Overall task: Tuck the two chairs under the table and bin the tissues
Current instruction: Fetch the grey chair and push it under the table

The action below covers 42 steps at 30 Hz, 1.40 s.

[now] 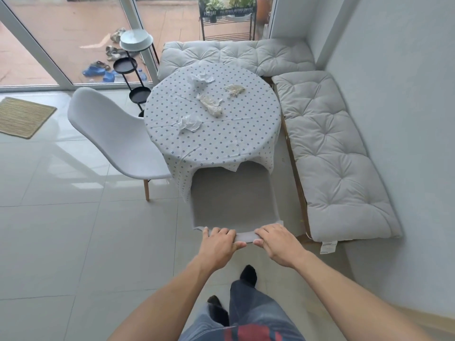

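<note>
Left hand (219, 243): closed over the top edge of the near chair's backrest, fingers curled across the rim, thumb underneath.
Right hand (275, 241): gripping the same top edge just beside the left, knuckles up.
Near grey moulded plastic chair (234, 195): at the near edge of the table, seat hidden under the hanging cloth, backrest showing below the hem.
Second white moulded plastic chair with wooden legs (115, 134): at the table's left edge, turned at an angle, seat touching the cloth, most of it out in the open.
Round table under a white cloth with blue dots (221, 143): in the corner formed by the grey tufted bench cushions (327, 143).
Crumpled tissues: four on the tabletop; white one (200, 80) near the far edge, yellowish one (234, 89) toward the far right, yellowish one (211, 104) at the centre, white one (188, 124) toward the left edge.
Bin: none visible.
</note>
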Motion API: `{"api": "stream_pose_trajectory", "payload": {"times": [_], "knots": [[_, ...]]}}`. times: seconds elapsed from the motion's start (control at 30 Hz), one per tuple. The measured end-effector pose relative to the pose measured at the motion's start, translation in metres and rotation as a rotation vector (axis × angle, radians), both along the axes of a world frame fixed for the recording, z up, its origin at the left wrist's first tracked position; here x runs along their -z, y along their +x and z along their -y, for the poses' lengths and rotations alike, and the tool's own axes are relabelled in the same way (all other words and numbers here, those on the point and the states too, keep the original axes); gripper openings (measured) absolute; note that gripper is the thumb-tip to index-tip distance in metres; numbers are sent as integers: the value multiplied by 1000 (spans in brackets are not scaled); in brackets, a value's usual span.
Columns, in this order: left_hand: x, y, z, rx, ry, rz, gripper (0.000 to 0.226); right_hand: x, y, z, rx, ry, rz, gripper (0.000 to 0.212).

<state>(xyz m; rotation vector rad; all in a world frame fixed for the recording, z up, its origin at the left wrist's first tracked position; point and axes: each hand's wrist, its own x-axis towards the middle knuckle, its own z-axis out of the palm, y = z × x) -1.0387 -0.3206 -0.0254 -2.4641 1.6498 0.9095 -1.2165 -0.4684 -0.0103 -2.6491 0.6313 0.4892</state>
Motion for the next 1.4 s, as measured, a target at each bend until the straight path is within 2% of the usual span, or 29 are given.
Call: {"api": "stream_pose_trajectory", "payload": {"times": [0.27,0.47,0.57,0.7,0.97,1.2,1.4], "knots": [[-6,19,38,-42,19,18,65,-3,23,49,-51,50,-39,48],[-9,37,40,-60,34,-38,79,-3,23,65,-25,99,-59,77],[-11,49,46,-57,50,-62,92,-6,34,72,4,116,-36,74],[-16,76,55,-145,13,-70,89,-10,67,79,-14,89,-49,67],[-29,182,63,-195,-48,-62,91,-16,159,90,5,-20,-84,69],[-51,301,50,-163,-96,-18,95,-26,264,81,158,-140,-180,82],[-66,394,38,-143,-116,75,101,-34,346,71,216,-134,-174,85]]}}
